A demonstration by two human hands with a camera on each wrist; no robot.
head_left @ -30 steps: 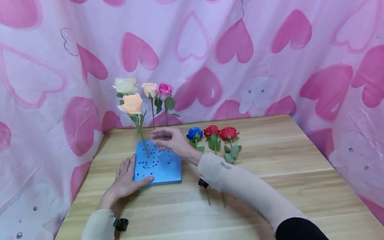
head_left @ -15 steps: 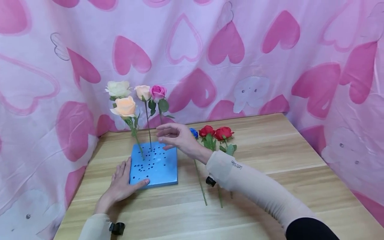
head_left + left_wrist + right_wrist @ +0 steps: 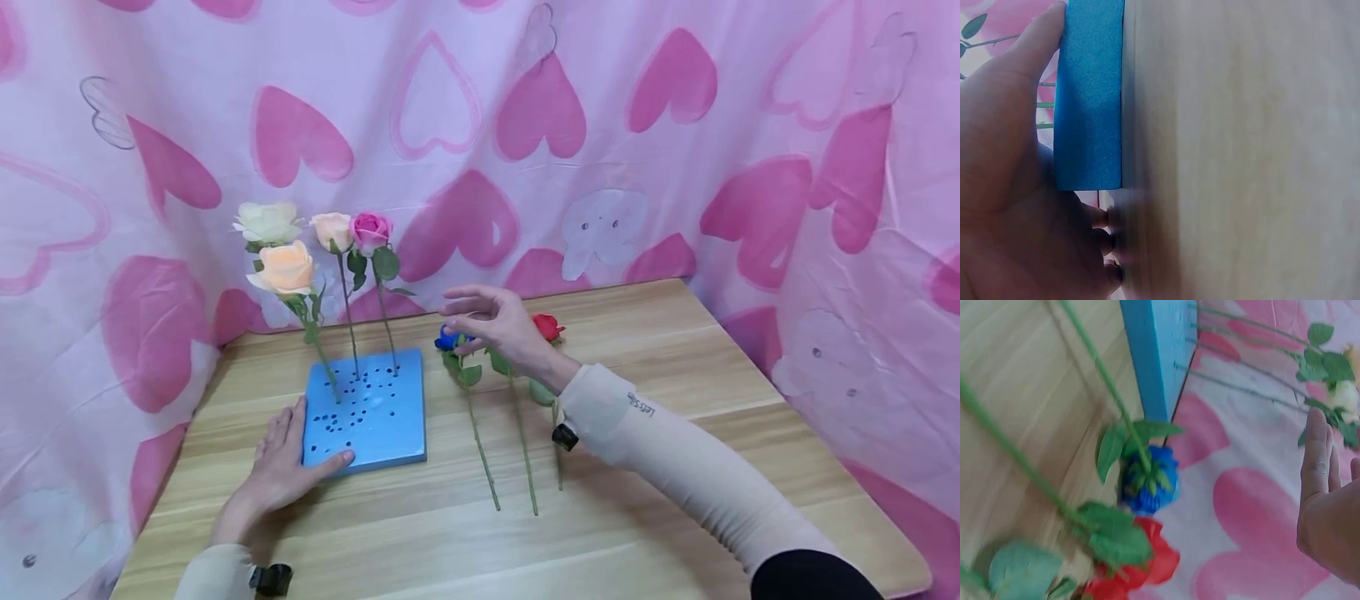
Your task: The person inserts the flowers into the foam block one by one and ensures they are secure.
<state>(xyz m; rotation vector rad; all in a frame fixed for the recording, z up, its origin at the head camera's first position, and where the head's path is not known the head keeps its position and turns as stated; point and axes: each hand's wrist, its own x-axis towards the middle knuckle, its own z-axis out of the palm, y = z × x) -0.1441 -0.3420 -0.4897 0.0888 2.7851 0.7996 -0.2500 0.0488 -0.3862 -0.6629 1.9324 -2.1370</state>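
My left hand point(image 3: 279, 468) rests against the left side of a blue foam block point(image 3: 390, 435) dotted with holes, its thumb on the front of the top face. Standing in the block are a white rose point(image 3: 266, 222), a peach rose point(image 3: 287, 267), a pale peach rose point(image 3: 332, 230) and a pink rose point(image 3: 371, 231). Holding nothing, my right hand point(image 3: 510, 332) hovers with loosely bent fingers over roses lying on the table. Those are a blue rose point(image 3: 446, 340), a red rose point(image 3: 548, 327) and another red rose, whose bloom the hand hides in the head view.
The wooden table point(image 3: 637, 375) extends to the right of the lying roses, whose stems point toward the near edge. Behind and beside it hangs a pink curtain point(image 3: 480, 92) with hearts.
My right hand has moved right, away from the standing pink rose to above the lying roses. The left hand stays on the block. The head view has shifted slightly to the right.
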